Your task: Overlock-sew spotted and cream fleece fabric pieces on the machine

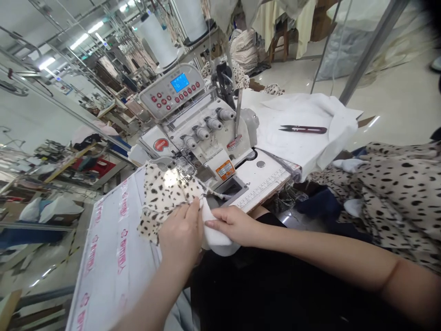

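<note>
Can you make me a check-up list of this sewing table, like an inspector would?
Surface: white table board with pink lettering, and a ruler scale along the machine's front.
Job's things: overlock sewing machine, spotted fabric under its presser area, white fabric beside it.
Clutter: thread snips on folded white cloth; spotted garments heaped at right.
Hands: left hand pinches the spotted fabric; right hand rests its fingers on the white fabric.
Cables: nothing seen.
Surroundings: tall thread cones behind, and more sewing stations along a bright workshop.
</note>
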